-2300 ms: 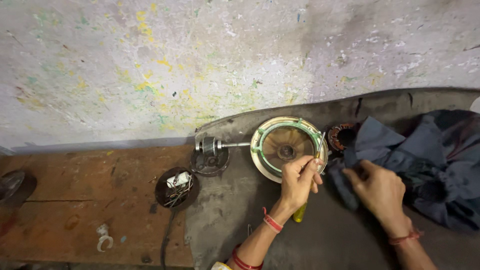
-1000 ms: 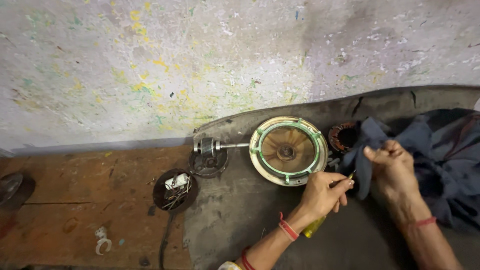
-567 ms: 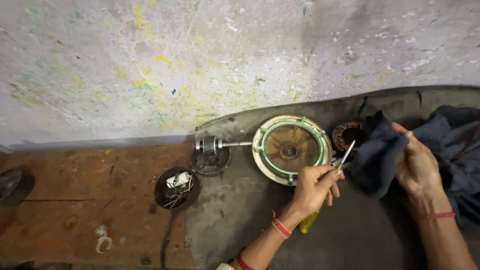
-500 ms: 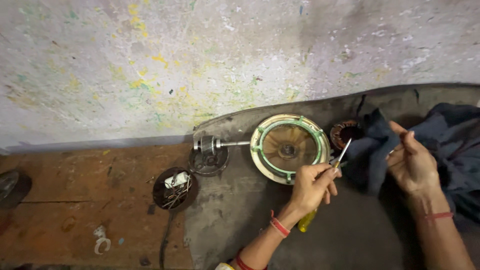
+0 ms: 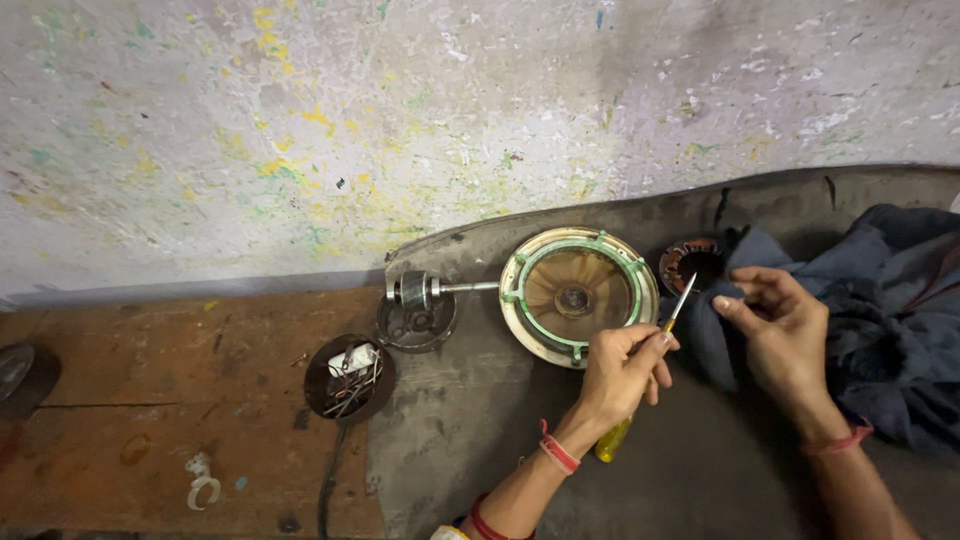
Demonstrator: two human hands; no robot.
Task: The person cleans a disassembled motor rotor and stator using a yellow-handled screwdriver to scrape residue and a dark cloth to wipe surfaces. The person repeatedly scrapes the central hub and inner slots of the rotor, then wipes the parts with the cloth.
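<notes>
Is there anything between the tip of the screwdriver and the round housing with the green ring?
Nothing visible. The left hand holds the screwdriver with its tip raised just right of the round housing, with only open space between them. The right hand grips the dark cloth farther right.

- A small repair workshop is indicated by a paint-spattered wall [image 5: 400, 120]
- A stained wooden bench [image 5: 150, 400] is seen
- Dismantled motor parts [image 5: 420, 300] and a tin of screws [image 5: 350, 375] are laid out

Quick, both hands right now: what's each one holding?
Left hand: closed around a yellow-handled screwdriver, tip up.
Right hand: fingers curled, pinching the dark blue cloth.
</notes>
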